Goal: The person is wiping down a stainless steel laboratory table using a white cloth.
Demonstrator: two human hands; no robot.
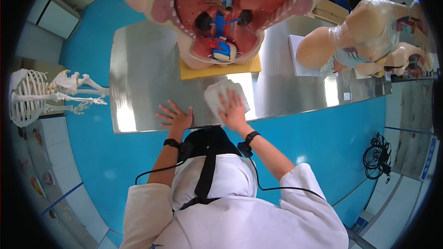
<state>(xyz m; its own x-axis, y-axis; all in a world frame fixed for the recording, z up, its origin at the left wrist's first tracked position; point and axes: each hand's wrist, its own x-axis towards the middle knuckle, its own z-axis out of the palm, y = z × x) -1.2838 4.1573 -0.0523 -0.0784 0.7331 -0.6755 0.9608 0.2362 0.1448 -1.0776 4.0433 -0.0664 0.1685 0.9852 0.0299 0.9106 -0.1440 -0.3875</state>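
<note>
My right hand [234, 111] lies over a folded white cloth [213, 93], pressing it to the stainless steel table [148, 58] near the front edge. To the left, my left hand [177, 116] rests on the metal with fingers spread, holding nothing. Beyond both hands stands a large anatomical torso model [277, 3], its front removed. Inside it I see the red body cavity, dark kidneys, blue and red vessels, and a pelvic organ piece [223, 52]. A yellow base board [221, 71] supports the torso, just behind the cloth.
Plastic-wrapped torso models [367, 31] stand on the table's right, one on a white board [296, 55]. A skeleton model [34, 93] is at the left. A folded wheelchair [378, 159] stands on the blue floor [311, 138]. Cables run from my wrist-worn devices [245, 148].
</note>
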